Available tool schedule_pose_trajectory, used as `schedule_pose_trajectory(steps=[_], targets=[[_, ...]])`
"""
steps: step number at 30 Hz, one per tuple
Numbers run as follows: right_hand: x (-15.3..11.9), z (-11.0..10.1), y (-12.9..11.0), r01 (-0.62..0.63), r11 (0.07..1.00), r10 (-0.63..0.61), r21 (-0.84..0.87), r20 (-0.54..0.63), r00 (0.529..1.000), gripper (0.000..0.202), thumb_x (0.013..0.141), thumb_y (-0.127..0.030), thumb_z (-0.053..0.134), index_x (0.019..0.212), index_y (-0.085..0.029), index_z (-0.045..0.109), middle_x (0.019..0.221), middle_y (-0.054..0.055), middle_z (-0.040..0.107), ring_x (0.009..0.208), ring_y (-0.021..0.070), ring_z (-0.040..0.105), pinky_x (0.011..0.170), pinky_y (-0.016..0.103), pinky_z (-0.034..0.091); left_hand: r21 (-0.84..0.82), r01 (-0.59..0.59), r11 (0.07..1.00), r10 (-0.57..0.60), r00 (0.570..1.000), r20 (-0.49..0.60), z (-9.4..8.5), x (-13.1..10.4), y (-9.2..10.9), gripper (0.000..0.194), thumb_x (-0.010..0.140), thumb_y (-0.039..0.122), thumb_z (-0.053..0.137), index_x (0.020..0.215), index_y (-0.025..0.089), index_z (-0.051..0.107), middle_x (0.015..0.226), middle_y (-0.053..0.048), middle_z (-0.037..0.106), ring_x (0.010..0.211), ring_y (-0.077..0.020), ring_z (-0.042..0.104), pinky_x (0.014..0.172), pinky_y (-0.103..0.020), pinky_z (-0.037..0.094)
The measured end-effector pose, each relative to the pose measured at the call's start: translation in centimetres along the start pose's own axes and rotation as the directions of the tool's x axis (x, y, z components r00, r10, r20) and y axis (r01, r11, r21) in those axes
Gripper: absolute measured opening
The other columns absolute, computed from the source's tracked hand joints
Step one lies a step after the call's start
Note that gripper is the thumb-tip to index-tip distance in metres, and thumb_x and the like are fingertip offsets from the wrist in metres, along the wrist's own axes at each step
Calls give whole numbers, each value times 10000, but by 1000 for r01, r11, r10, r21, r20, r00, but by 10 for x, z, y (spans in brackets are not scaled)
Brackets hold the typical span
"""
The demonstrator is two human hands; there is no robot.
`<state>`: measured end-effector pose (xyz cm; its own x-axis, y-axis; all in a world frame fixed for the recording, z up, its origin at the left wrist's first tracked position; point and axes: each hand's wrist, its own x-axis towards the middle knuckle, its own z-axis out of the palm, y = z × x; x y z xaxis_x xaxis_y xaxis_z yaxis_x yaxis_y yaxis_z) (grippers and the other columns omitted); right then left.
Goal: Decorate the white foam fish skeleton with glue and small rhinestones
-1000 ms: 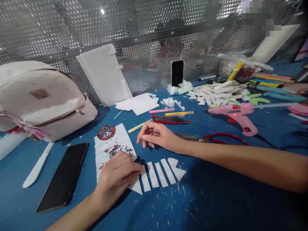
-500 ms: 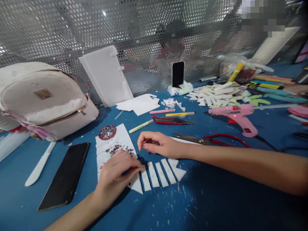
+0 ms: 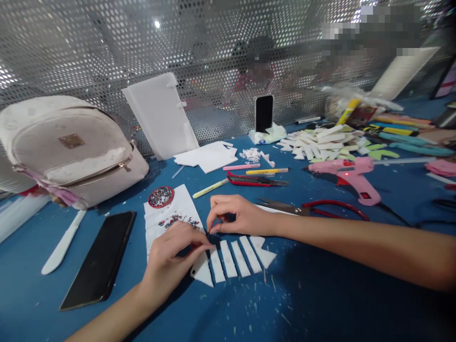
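My left hand [image 3: 174, 256] rests at the left end of a row of white foam pieces [image 3: 229, 259], its thumb and fingertips pinched together by the top of a strip. The row holds a pointed head piece [image 3: 202, 272] with a black dot, several strips and a notched tail piece [image 3: 265, 254]. Just above the row, my right hand [image 3: 244, 216] curls with thumb and forefinger together. Anything in either pinch is too small to make out. Behind my left hand, small dark and coloured beads [image 3: 178, 221] lie on white paper [image 3: 151, 223], with a red-rimmed dish [image 3: 161, 196] of beads.
A phone [image 3: 99, 261] and a white plastic knife [image 3: 64, 243] lie left, before a backpack [image 3: 71, 147]. Scissors [image 3: 299, 209], a red cutter [image 3: 249, 179] and pens sit beyond my right hand. A pink glue gun [image 3: 351, 173] and a foam scrap pile [image 3: 327, 140] are right.
My right hand's fingertips have moved down to the table beside my left fingertips, and its thumb and forefinger have come together. My left hand stays in about the same place.
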<state>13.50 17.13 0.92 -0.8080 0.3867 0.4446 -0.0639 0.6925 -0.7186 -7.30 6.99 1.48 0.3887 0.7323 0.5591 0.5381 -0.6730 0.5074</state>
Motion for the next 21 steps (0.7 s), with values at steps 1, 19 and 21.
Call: schedule_pose_trajectory(steps=[1,19,21], targets=[[0,0,0,-4,1000,4,16,-12,1000,71,884,-220,727,884,-148,729,789,-14,493,687,100,479,654,227,387,3,2,1000,-2,1000,0,1,0,0,97,905,128,680,859,213,681,773,22,714,721,-120,636,704,-236,472],[3,0,0,-174,982,185,72,-182,966,99,863,-248,730,814,-167,701,766,-10,507,650,108,438,626,267,375,355,399,845,-443,895,49,-91,19,-90,257,824,471,641,801,235,742,815,-19,760,725,-200,667,675,-275,476],[3,0,1,-170,983,180,66,-183,966,94,862,-246,730,820,-167,702,762,-12,508,657,109,441,631,269,372,374,417,828,-481,871,95,-90,15,-99,259,813,482,655,783,241,747,793,-10,755,697,-194,651,658,-273,460]])
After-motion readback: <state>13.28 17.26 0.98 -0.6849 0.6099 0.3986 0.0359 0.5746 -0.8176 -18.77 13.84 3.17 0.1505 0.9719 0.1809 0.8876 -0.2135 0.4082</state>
